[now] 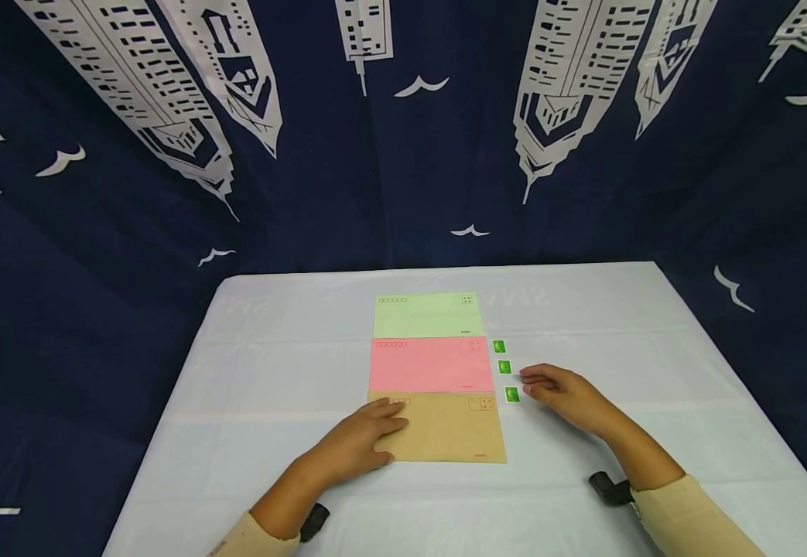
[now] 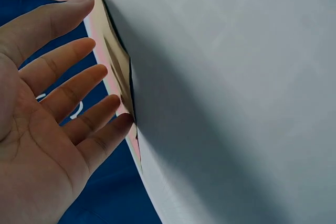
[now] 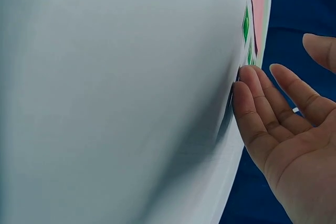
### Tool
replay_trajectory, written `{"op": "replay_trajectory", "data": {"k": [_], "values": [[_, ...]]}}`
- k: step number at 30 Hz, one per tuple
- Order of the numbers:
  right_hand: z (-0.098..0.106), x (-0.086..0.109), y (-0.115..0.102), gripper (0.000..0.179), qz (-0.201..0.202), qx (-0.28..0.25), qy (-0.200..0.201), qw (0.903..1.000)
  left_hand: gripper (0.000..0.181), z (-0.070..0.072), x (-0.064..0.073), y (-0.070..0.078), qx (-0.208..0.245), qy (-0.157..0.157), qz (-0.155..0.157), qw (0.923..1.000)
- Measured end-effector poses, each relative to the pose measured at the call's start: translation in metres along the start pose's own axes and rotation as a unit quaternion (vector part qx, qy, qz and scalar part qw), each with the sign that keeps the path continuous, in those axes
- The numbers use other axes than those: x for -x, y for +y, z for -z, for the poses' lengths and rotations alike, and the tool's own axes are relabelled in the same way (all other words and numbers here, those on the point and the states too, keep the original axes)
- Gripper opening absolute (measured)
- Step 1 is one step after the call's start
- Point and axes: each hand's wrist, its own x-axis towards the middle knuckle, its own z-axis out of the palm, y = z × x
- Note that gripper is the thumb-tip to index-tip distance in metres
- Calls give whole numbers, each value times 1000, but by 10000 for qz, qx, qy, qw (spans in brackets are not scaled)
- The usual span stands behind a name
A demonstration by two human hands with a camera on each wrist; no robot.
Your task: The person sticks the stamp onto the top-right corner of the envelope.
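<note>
Three envelopes lie in a column on the table: a light green envelope (image 1: 427, 317) at the back, a pink envelope (image 1: 431, 365) in the middle and a tan envelope (image 1: 445, 433) in front. My left hand (image 1: 364, 437) rests with spread fingers on the left side of the tan envelope. Along the envelopes' right side sit three small green stamps, a back stamp (image 1: 499, 346), a middle stamp (image 1: 504, 367) and a front stamp (image 1: 511, 394). Just right of the stamps is my right hand (image 1: 570, 394), its fingers loosely bent with nothing in them.
A white cloth (image 1: 271, 387) covers the table. Behind and around it hangs a dark blue curtain (image 1: 389, 170) with white building and bird prints. A black wrist camera (image 1: 610, 489) sits under the right sleeve, another black camera (image 1: 315, 522) under the left.
</note>
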Motion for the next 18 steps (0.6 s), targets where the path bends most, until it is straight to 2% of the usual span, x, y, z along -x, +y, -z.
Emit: {"op": "replay_trajectory", "data": {"k": [12, 18], "values": [[-3, 0, 4, 39, -55, -103, -137, 9998, 52, -3, -3, -1, -419, 34, -93, 9991], [-8, -4, 2, 34, -51, 117, -69, 9999, 53, -2, -3, -1, -483, 81, -163, 9987]]}}
